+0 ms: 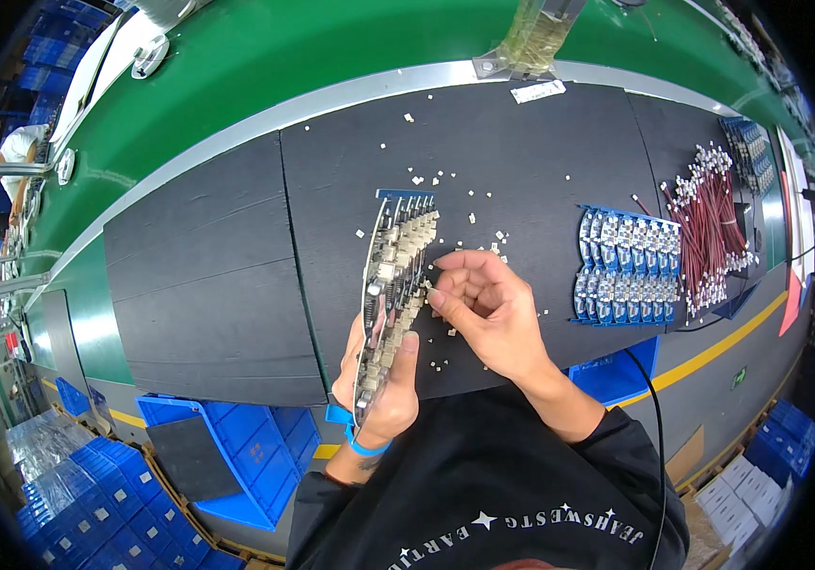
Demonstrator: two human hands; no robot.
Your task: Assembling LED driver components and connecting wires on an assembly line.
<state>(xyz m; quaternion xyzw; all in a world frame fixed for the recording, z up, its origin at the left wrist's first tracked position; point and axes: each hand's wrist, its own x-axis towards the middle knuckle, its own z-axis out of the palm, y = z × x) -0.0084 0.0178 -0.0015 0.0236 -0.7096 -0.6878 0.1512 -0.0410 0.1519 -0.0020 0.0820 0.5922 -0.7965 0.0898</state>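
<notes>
One board panel [390, 266] stands on edge in front of me above the counter [199, 256], its rows of cream sockets [417, 237] facing right. My left grip [384, 394] is clamped on its lower end, thumb on the socket side and fingers behind. My right grip [483, 309] is at the socket face, thumb and forefinger drawn near each other; whether a small piece sits between them, I cannot tell.

As I judge it, this is fingertip work, socket by socket. The panel is long and held only at the near end, so the far end could wobble; a firm left wrist should help. I would pull or press straight along each socket, without twisting, and spare the taller parts around it. Going row by row should leave none missed.

Loose white bits [417, 180] lie scattered on the counter around the panel, so I would watch that none lodges among the parts. Well to the right, another set of boards [628, 266] lies flat, just beside a heap of red wires [711, 223] with white ends.
</notes>
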